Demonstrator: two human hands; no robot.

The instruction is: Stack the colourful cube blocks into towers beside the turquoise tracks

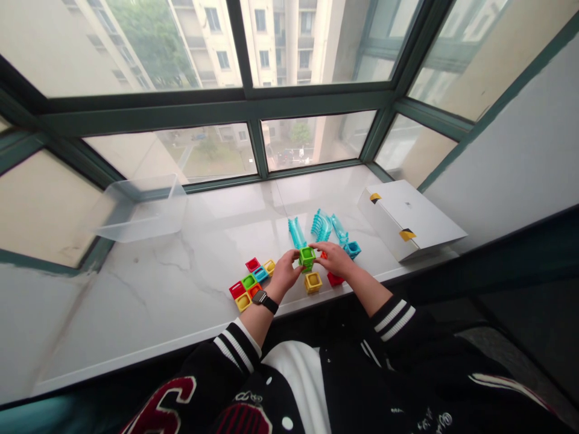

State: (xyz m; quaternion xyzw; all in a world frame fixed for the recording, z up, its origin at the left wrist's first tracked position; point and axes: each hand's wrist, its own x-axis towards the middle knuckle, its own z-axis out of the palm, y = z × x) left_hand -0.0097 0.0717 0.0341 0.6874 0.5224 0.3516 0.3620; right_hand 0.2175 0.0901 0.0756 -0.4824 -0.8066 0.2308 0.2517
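Between my two hands is a green toy block [307, 257] with a square open top. My left hand [286, 272], with a watch at its wrist, grips the block's left side. From the right, the fingers of my right hand [335, 259] close on its other side. A bit of orange [323, 255] shows under the right fingers, mostly hidden. Just in front of the green block stands a yellow block [313, 283]. A red block [335, 279] lies partly covered below my right hand.
Several coloured blocks [248, 281] lie grouped left of my left wrist. Beyond my hands are translucent blue track pieces [321, 225] and a blue block [352, 249]. A clear plastic bin [145, 217] stands at left, a white box [411, 217] at right, below the windows.
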